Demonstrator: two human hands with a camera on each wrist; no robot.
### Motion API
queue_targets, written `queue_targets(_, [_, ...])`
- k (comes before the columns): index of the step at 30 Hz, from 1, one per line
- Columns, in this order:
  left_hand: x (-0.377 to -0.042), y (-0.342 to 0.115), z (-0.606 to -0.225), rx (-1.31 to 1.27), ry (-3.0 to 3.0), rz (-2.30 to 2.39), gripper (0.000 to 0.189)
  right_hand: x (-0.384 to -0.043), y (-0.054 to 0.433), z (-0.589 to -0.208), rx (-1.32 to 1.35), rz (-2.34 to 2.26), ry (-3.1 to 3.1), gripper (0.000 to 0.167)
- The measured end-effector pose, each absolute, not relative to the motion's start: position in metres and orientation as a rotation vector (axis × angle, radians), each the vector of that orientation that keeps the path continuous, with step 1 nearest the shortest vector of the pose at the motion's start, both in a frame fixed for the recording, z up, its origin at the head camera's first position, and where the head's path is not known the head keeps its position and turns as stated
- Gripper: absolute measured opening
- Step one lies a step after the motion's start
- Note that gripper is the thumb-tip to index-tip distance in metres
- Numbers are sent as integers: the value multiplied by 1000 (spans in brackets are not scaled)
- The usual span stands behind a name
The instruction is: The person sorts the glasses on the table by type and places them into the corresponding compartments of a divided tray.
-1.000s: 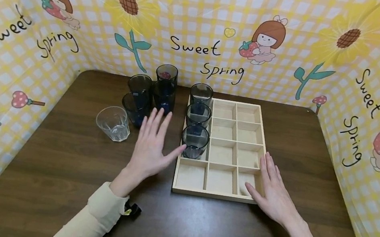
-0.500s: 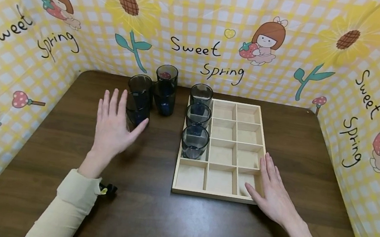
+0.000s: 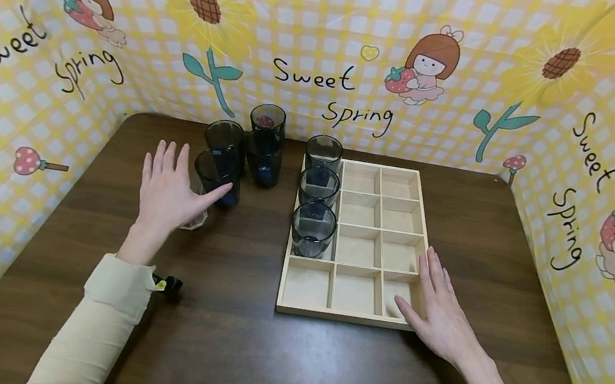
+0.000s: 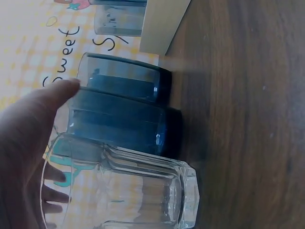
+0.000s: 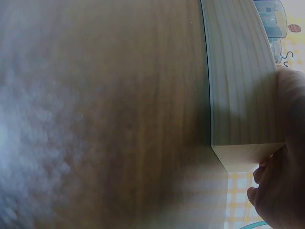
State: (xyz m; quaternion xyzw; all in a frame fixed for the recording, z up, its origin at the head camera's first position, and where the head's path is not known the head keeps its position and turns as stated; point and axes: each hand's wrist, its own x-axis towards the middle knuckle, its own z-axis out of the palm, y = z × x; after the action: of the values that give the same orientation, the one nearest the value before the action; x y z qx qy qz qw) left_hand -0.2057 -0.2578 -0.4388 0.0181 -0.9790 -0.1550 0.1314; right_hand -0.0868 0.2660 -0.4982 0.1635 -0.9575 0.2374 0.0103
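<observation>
In the head view my left hand (image 3: 168, 195), thumb and fingers spread, is over a clear drinking glass (image 3: 196, 221) and hides most of it. The left wrist view shows the upright clear glass (image 4: 138, 195) with fingers behind its rim and the thumb pointing at the dark blue glasses (image 4: 119, 121) beside it. My right hand (image 3: 444, 313) rests with straight fingers along the right side of a wooden compartment tray (image 3: 349, 316), its thumb over the near right corner. Three smoky dark glasses (image 3: 312, 232) stand in the tray's left column.
Several dark glasses (image 3: 262, 153) cluster at the back, left of the tray. A yellow checked cloth (image 3: 331, 25) encloses the brown wooden table (image 3: 237, 353) at the back and both sides. The tray's other compartments show bare wood bottoms.
My left hand has moved left from beside the tray, past the dark glasses, to the clear glass, covering most of it. The right hand has stayed at the tray.
</observation>
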Motion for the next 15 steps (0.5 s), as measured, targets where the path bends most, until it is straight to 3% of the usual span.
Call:
queue_targets(8, [-209, -261, -437, 113, -2954, -523, 112, -88, 265, -500, 513, 746, -2977, 97])
queue_targets(15, [-216, -259, -427, 19, -2948, -683, 104, -88, 265, -500, 501, 751, -2988, 97])
